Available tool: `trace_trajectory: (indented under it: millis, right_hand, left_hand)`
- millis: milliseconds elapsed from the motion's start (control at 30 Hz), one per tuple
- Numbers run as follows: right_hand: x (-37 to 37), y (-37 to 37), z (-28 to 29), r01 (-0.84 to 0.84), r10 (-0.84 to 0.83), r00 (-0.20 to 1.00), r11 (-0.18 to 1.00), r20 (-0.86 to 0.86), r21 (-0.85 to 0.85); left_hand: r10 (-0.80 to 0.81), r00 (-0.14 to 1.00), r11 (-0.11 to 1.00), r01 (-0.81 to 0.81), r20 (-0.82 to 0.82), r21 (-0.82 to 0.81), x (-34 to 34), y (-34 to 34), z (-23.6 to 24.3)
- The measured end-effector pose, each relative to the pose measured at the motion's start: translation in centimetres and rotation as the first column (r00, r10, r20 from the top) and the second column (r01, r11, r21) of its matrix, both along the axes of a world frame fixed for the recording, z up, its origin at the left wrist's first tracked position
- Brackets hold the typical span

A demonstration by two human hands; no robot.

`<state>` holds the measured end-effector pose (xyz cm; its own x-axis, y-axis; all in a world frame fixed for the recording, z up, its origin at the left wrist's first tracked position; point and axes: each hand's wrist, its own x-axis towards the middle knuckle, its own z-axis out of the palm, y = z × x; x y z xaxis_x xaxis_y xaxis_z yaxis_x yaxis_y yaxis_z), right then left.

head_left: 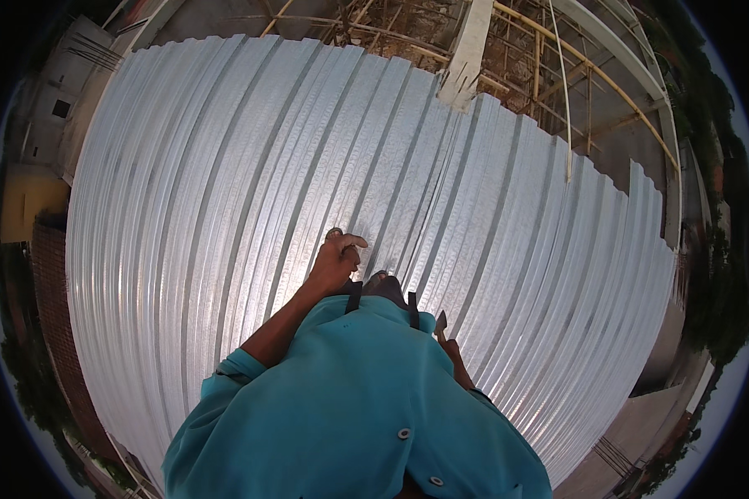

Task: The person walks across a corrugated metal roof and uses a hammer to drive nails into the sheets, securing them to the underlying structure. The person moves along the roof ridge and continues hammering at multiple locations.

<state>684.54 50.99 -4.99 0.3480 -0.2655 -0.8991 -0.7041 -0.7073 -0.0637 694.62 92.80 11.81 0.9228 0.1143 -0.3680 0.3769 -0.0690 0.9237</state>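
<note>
Silvery ribbed metal decking spreads around you from the centre of view outward. Just off centre toward nine o'clock, your left hand has curled fingers; whether it grips anything, I cannot tell. Toward five o'clock, a small dark pointed object juts beside your partly hidden right hand, its grip unclear. Beyond, yellowish round poles stand toward two o'clock.
</note>
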Motion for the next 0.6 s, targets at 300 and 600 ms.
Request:
trace_trajectory:
  millis: [300, 600]
  right_hand:
    - [9.5, 4.9, -5.1, -0.235, 0.233, 0.972, 0.970, -0.042, -0.057]
    - [22.0, 19.2, -2.2, -0.070, 0.040, 0.992, 0.966, 0.121, 0.248]
  left_hand:
    - [0.349, 0.931, 0.937, -0.349, -0.103, 0.015, -5.4, 7.3, -3.1]
    - [0.688, 0.673, 0.689, -0.723, -0.270, -0.047, -17.4, 19.8, -17.5]
